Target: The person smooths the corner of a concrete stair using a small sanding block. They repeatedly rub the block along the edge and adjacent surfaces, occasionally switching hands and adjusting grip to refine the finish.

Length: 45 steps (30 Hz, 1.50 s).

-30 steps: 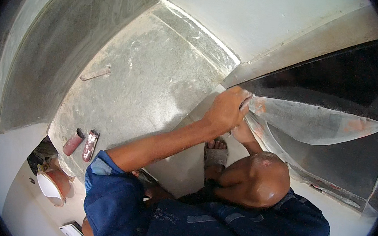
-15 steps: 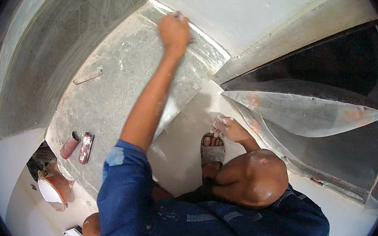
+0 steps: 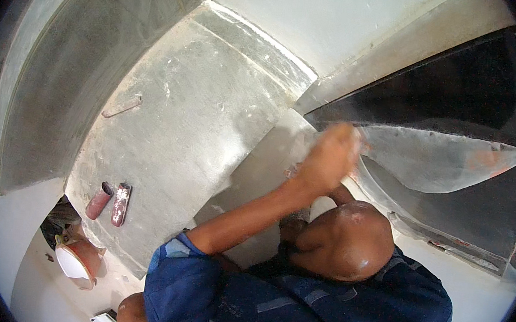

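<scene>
My left hand [image 3: 331, 159] is raised across in front of me, above my right hand and near the plastic sheet. Its fingers are curled and blurred, and whatever they may hold cannot be made out. Behind it my right hand [image 3: 292, 170] is mostly hidden; only some whitened fingers show, close to my sandalled foot. A dusty grey slab [image 3: 182, 110] lies to the left, streaked with white. Two reddish-brown rolled tubes [image 3: 99, 200], one coated in white, rest on its near left part. A thin brownish rolled strip [image 3: 121, 106] lies farther up the slab.
A grey panel [image 3: 86, 76] stands along the left side and a pale wall [image 3: 278, 20] at the back. Dark panels [image 3: 444, 98] with a loose translucent plastic sheet [image 3: 432, 159] stand at the right. An orange container [image 3: 88, 258], white inside, sits at the lower left.
My left hand has left the slab's far edge and swung right and toward me, now overlapping my right hand. The tubes and strip stay in place on the slab.
</scene>
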{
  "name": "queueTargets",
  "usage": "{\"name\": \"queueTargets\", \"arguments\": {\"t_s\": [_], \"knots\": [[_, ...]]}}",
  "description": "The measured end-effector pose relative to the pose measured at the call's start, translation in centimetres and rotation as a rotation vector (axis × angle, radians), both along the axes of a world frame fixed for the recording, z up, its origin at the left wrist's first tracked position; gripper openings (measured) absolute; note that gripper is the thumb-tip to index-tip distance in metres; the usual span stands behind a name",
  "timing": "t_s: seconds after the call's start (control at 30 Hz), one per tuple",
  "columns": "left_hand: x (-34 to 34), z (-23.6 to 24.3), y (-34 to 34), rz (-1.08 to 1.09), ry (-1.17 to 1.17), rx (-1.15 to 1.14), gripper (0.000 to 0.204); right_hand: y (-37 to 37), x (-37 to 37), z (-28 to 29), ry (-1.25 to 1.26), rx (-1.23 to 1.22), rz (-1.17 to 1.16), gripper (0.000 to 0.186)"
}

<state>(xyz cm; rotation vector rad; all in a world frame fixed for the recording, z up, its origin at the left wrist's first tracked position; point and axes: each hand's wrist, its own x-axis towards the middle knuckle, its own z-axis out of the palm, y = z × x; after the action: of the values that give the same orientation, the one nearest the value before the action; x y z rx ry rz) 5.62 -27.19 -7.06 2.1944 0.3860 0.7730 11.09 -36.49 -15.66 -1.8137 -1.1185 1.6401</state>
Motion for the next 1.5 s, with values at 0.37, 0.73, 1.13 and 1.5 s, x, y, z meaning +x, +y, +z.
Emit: {"name": "queueTargets", "arguments": {"t_s": [0.37, 0.73, 1.13, 1.5], "knots": [[-1.1, -1.5, 28.2, 0.902, 0.05, -0.116, 0.033, 0.8, 0.1, 2.5, -0.029, -0.037, -0.075, 0.032], [2.0, -1.4, 29.9, 0.796, -0.004, 0.105, 0.025, 0.5, 0.5, 3.1, -0.067, -0.177, -0.093, 0.039], [0.5, 1.0, 29.4, 0.734, 0.077, 0.105, 0.022, 0.6, 0.6, 1.8, -0.136, 0.007, 0.016, 0.038], [2.4, 4.9, 33.4, 0.864, -0.366, 0.645, 0.017, 0.9, 0.5, 1.9, -0.101, -0.072, -0.087, 0.038]]}}
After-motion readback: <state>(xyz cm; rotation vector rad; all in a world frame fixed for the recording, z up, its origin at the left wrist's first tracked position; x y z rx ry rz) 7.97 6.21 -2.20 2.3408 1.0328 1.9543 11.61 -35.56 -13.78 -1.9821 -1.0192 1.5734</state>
